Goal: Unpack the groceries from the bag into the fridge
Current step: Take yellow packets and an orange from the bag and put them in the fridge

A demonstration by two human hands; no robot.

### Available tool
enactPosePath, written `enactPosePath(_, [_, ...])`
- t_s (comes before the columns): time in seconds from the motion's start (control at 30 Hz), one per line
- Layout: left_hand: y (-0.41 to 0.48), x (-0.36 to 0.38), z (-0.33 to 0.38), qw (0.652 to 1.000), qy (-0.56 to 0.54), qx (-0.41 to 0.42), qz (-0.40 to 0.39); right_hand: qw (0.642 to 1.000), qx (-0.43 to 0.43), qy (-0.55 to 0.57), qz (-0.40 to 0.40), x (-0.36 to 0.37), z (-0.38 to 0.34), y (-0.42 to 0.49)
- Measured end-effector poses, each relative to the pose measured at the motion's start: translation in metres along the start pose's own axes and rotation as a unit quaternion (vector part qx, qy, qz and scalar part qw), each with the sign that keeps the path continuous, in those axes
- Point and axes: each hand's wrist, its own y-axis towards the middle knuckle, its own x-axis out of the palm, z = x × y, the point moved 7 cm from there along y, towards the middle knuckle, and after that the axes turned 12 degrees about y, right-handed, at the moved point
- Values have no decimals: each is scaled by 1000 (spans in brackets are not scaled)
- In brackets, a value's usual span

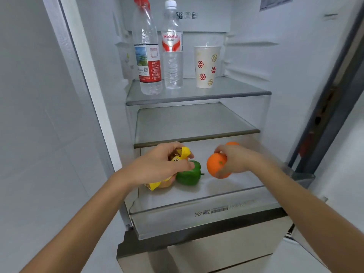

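Note:
The fridge stands open in front of me, and both my hands reach onto its lowest glass shelf (226, 189). My left hand (157, 164) grips a yellow snack packet (178, 157) at the shelf's left side. A green bell pepper (189, 173) lies on the shelf just right of the packet, touching my left fingertips. My right hand (235, 159) holds an orange (215, 166) slightly above the shelf. A second orange (232, 143) peeks out behind my right hand. No grocery bag is in view.
On the top shelf (197, 96) stand two water bottles (147, 56) (172, 48) and a patterned paper cup (205, 66). The middle shelf (197, 134) holds nothing. A closed drawer front (226, 251) lies below, a tiled wall on the left, the fridge door edge on the right.

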Motion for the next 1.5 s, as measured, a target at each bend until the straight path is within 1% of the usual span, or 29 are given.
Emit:
enactPosePath(0.07, [11, 1, -8, 999, 26, -25, -28, 998, 15, -46, -46, 15, 0, 14])
enactPosePath(0.13, [19, 4, -10, 997, 48, -39, -54, 997, 14, -59, -57, 24, 0, 21])
enactPosePath(0.27, [27, 10, 1, 993, 84, -16, -80, 999, -6, -15, -48, 23, 4, 21])
enactPosePath(0.33, [30, 14, 12, 991, 99, 13, -90, 999, -43, 26, -9, 10, 2, 11])
enactPosePath(0.4, [33, 22, 30, 990, 102, 40, -91, 989, -102, 85, 60, -12, -2, -13])
enactPosePath(0.47, [35, 34, 53, 989, 108, 63, -74, 965, -164, 159, 127, -37, -2, -48])
enactPosePath(0.53, [36, 52, 81, 990, 97, 86, -60, 943, -185, 220, 165, -57, 6, -90])
enactPosePath(0.63, [39, 89, 120, 987, 62, 129, -72, 938, -139, 271, 167, -69, 32, -144])
enactPosePath(0.7, [42, 114, 144, 983, 59, 160, -73, 930, -104, 289, 199, -73, 58, -171])
enactPosePath(0.77, [45, 140, 165, 977, 46, 187, -86, 921, -95, 308, 219, -73, 80, -194])
enactPosePath(0.87, [46, 178, 191, 962, 54, 228, -137, 902, -99, 346, 240, -73, 106, -220])
enactPosePath(0.93, [47, 199, 204, 952, 77, 250, -158, 886, -79, 365, 275, -76, 126, -236])
enactPosePath(1.0, [46, 214, 211, 946, 95, 265, -162, 876, -55, 370, 305, -76, 146, -251])
enactPosePath(1.07, [46, 227, 209, 941, 140, 272, -145, 858, -27, 393, 330, -71, 167, -264])
enactPosePath(1.13, [44, 236, 206, 928, 209, 289, -110, 837, 15, 416, 354, -61, 190, -274])
enactPosePath(1.17, [45, 240, 203, 921, 238, 292, -97, 834, 42, 418, 359, -54, 201, -277])
enactPosePath(1.2, [46, 245, 201, 918, 257, 288, -86, 836, 70, 416, 351, -46, 210, -278])
enactPosePath(1.27, [51, 260, 196, 903, 310, 285, -79, 855, 118, 407, 298, -26, 223, -273])
enactPosePath(1.33, [59, 278, 190, 889, 354, 274, -98, 879, 158, 381, 239, -7, 226, -267])
enactPosePath(1.43, [69, 291, 180, 902, 338, 235, -130, 926, 172, 291, 171, 12, 216, -259])
enactPosePath(1.5, [69, 289, 176, 917, 312, 225, -109, 952, 149, 233, 133, 19, 205, -254])
